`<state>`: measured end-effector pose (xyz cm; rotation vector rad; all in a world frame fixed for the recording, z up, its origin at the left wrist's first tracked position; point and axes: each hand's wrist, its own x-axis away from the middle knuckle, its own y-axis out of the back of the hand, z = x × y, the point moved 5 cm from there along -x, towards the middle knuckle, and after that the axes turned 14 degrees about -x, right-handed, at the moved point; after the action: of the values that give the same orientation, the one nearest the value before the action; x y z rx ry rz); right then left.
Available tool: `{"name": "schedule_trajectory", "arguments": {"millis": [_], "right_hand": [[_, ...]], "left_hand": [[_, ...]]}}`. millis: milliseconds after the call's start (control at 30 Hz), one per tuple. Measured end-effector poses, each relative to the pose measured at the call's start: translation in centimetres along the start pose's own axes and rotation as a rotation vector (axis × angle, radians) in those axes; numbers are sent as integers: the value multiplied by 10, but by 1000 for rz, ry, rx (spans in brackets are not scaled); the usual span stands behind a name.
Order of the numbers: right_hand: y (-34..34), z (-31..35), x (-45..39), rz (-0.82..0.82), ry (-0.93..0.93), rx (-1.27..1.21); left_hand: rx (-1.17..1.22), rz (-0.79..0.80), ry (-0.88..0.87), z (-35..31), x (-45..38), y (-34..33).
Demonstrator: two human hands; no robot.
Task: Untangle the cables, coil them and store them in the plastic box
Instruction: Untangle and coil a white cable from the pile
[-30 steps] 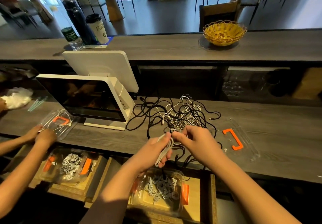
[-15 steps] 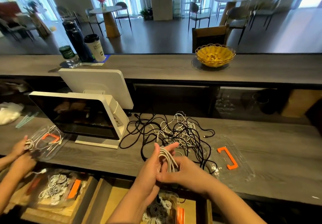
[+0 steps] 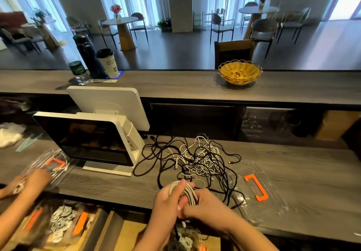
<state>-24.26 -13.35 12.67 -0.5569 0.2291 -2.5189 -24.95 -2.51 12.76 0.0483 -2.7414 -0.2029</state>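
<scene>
A looped white cable (image 3: 186,191) is gripped between both hands at the near edge of the grey wood-grain counter (image 3: 312,174). The left hand (image 3: 168,202) is curled round the loops, with the thumb laid over their top, and the right hand (image 3: 205,205) is closed on the same bundle from the other side, so the two hands are pressed together. Just behind them, a tangled heap of black and white cables (image 3: 197,159) is spread on the counter. To its right, a clear plastic lid with an orange handle (image 3: 257,190) is laid flat. Below the hands, a clear plastic box (image 3: 185,237) holding coiled white cables is partly seen. A white point-of-sale terminal (image 3: 93,139) is set left of the heap. Another person's hands (image 3: 29,180) are seen at far left.
</scene>
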Motion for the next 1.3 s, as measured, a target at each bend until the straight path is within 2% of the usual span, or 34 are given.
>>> {"name": "schedule_trajectory", "arguments": {"millis": [100, 233, 400, 567, 700, 800, 900, 1033, 1133, 1300], "right_hand": [[2, 2, 0, 12, -20, 46], [-1, 9, 0, 73, -50, 168], [5, 19, 2, 68, 5, 242], [6, 21, 1, 76, 30, 311], [7, 16, -1, 88, 29, 311], [11, 17, 0, 77, 76, 272], [28, 24, 2, -95, 184, 159], [43, 24, 6, -169, 274, -79], [30, 18, 10, -226, 417, 39], [-2, -4, 16, -305, 635, 283]], "left_hand": [[-156, 2, -59, -7, -4, 11], [-303, 79, -98, -19, -6, 13], [-578, 128, -240, -26, -10, 7], [-788, 68, -228, -27, -11, 8], [-881, 111, -235, -28, -13, 11], [-735, 174, -200, -24, -15, 14], [-595, 196, -101, -15, -11, 16], [-174, 231, 6, -13, -6, 18], [86, 194, 12, -17, -6, 17], [336, 56, 125, -11, -17, 12]]}}
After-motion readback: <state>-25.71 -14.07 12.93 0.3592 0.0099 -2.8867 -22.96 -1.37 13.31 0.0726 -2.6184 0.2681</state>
